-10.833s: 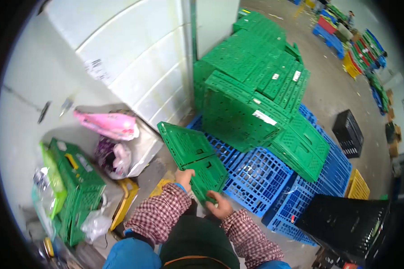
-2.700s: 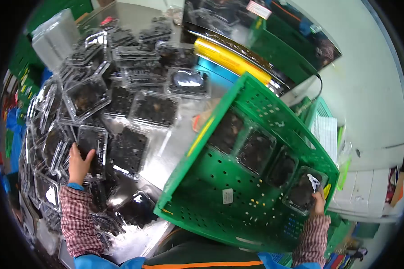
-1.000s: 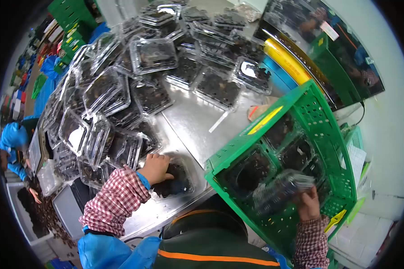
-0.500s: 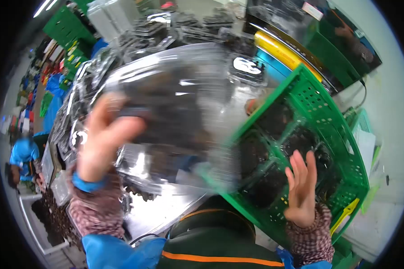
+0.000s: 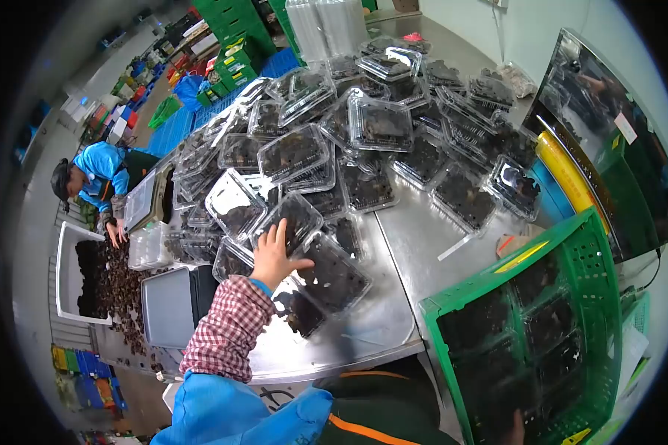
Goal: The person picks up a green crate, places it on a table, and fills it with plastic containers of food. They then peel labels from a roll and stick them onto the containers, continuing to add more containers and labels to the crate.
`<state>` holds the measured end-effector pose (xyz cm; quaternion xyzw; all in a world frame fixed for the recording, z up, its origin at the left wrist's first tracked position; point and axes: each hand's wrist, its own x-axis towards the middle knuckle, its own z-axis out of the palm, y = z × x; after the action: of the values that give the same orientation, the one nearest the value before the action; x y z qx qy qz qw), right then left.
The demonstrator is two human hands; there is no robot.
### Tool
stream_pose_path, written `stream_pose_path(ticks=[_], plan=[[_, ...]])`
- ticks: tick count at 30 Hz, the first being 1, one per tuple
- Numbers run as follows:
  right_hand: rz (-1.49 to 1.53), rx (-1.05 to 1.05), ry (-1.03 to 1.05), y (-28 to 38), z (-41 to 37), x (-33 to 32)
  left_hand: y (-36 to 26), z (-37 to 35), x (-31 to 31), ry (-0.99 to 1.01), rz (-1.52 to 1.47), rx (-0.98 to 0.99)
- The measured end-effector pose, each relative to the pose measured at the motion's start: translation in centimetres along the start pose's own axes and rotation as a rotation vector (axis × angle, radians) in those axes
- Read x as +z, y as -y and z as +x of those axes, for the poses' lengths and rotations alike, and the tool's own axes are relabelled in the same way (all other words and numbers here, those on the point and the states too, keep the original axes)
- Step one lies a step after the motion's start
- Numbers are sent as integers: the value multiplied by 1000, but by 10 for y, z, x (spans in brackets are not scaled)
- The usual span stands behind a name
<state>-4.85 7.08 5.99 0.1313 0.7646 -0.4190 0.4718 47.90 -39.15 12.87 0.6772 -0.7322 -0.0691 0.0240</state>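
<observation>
My left hand (image 5: pixel 274 259) reaches into the heap with fingers and thumb spread, its fingertips at the edge of a clear plastic clamshell box (image 5: pixel 298 219) of dark pieces. Right beside the thumb lies another clamshell box (image 5: pixel 334 273), tilted on the front of the heap. Of my right hand (image 5: pixel 518 429) only a dim bit of fingers shows, low inside the green crate (image 5: pixel 445 356); the rest is hidden or out of frame. Several filled clamshell boxes (image 5: pixel 549 326) lie in rows within that crate.
Many filled boxes (image 5: pixel 378 126) cover the metal table (image 5: pixel 393 319). A monitor (image 5: pixel 608 133) and a yellow roll (image 5: pixel 568 167) stand at the right. Clear stacked containers (image 5: pixel 326 30) rise at the back. Leftward, a person in blue (image 5: pixel 100 167) leans over loose dark pieces (image 5: pixel 119 289) near a white tub (image 5: pixel 67 274).
The clear plastic box that blurred past by my left hand is no longer held up. My left hand is now at the heap, and my right hand is lower in the crate. The view has shifted left.
</observation>
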Motion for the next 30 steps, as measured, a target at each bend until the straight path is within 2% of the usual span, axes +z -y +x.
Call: stream_pose_path(ticks=[1,3,4,5,6,7,8,9,10,11,12,15,16,17,18,20,23,25,26,27,28,29,30], plan=[[-232,-28,-77,-7,10,-4,1,3,-8,-41,-53,75],[-1059,-305,-328,-10,18,-11,13,19,-21,99,-331,-35],[-1186,-448,-425,0,11,-2,15,17,-13,-195,-147,198],[-1043,-591,-430,23,-15,22,-13,11,-28,-287,-80,338],[-908,-734,-419,47,-41,45,-47,-1,-46,-117,-98,473],[-689,-749,-295,56,-43,56,-71,-13,-51,64,-122,606],[-474,-760,-190,66,-43,62,-80,-29,-36,182,77,763],[-470,-810,-127,81,-56,73,-91,-47,-19,289,274,934],[-603,-940,-128,98,-69,82,-84,-50,11,307,392,1039],[-770,-1069,-165,118,-88,90,-89,-40,14,350,374,1069],[-745,-1123,-196,132,-98,95,-94,-28,14,405,293,1077],[-668,-1220,-272,170,-120,92,-129,-10,-5,598,221,896],[-683,-1212,-312,174,-122,86,-127,1,4,540,244,967],[-506,-1161,-266,177,-119,83,-122,10,16,536,322,980],[-323,-1108,-209,179,-117,80,-123,10,21,532,341,953],[-251,-1077,-170,176,-120,73,-124,9,23,532,385,932],[-114,-991,-107,162,-139,70,-102,-2,9,564,-93,537],[-164,-887,-8,159,-161,73,-91,-6,-38,570,-392,262],[-209,-823,70,163,-176,78,-88,-6,-63,494,-670,251],[-266,-1002,247,160,-175,84,-88,-13,-102,462,-764,96],[-336,-952,511,167,-186,91,-82,-19,-125,374,-934,141],[-246,-999,740,167,-188,111,-102,-27,-148,312,-1022,252],[-162,-1070,869,170,-193,138,-132,-40,-159,259,-1116,351]])
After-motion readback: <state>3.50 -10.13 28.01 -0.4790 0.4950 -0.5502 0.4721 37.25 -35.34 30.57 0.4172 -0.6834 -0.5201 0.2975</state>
